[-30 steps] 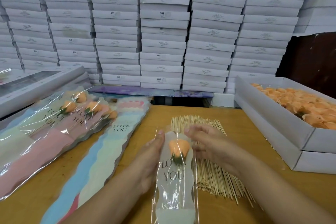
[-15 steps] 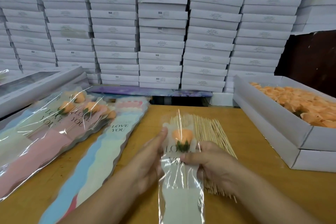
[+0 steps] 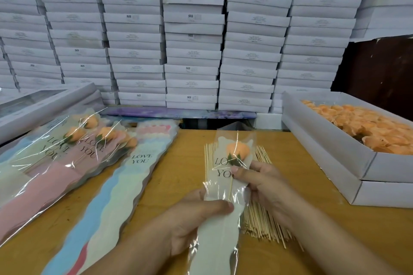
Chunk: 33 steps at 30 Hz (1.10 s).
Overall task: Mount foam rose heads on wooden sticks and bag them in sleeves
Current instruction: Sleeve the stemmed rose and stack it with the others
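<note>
Rose head (image 3: 238,150) now seated higher in sleeve (image 3: 223,207); left hand (image 3: 192,219) has slid down, right hand (image 3: 261,183) pinches stem. Both clamp sleeve; bagging near done.

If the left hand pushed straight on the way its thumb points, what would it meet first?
The left hand points right across the sleeve it grips. Past the sleeve, the first thing is probably the right hand, or the sticks beneath it. Depth is unclear.
</note>
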Motion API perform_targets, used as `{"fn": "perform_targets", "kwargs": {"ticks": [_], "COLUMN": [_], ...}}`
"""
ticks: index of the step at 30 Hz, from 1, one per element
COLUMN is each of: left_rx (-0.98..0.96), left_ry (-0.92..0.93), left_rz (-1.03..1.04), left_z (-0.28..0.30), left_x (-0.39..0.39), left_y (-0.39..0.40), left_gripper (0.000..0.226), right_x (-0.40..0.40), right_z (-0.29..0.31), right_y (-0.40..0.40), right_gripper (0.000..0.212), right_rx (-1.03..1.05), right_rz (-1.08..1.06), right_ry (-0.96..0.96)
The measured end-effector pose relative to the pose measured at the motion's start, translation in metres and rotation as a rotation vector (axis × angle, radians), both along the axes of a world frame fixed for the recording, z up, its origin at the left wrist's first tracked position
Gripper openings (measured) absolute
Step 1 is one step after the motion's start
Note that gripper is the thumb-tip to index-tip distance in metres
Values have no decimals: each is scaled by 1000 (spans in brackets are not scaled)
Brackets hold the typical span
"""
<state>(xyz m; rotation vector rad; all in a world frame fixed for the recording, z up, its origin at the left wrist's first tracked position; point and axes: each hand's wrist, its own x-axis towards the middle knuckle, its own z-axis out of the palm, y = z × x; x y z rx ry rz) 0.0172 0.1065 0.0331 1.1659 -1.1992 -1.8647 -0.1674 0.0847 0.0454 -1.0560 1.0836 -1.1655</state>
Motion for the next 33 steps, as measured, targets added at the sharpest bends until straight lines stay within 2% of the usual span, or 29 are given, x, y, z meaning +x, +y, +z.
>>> {"fn": "perform_targets", "kwargs": {"ticks": [4, 7, 8, 11, 17, 19, 22, 25, 33], "left_rx": [-16, -16, -16, -6, 14, 5, -17, -25, 1], "left_ry": [-12, 23, 48, 107, 76, 69, 61, 49, 68], "left_rz": [28, 20, 4, -26, -48, -32, -16, 7, -62], "left_z": [2, 3, 3, 4, 1, 0, -1, -1, -1], "left_x": [-2, -1, -1, 1, 4, 4, 2, 1, 1], "left_y": [0, 2, 2, 0, -6, -6, -5, -5, -2], "left_gripper": [26, 52, 54, 37, 20, 21, 19, 31, 23], "right_x": [2, 2, 1, -2, -7, -7, -4, -1, 0], "right_z": [-7, -11, -12, -10, -8, -9, -10, -11, -13], "right_y": [-1, -2, -3, -6, -10, -10, -7, -3, -4], "right_gripper": [23, 16, 13, 9, 21, 30, 23, 27, 22], "right_rx": [47, 49, 43, 44, 75, 72, 53, 46, 58], "right_rz": [-7, -1, 2, -13, -71, -64, 22, 91, 14], "right_ry": [-1, 11, 3, -29, -25, -31, -47, -29, -24]}}
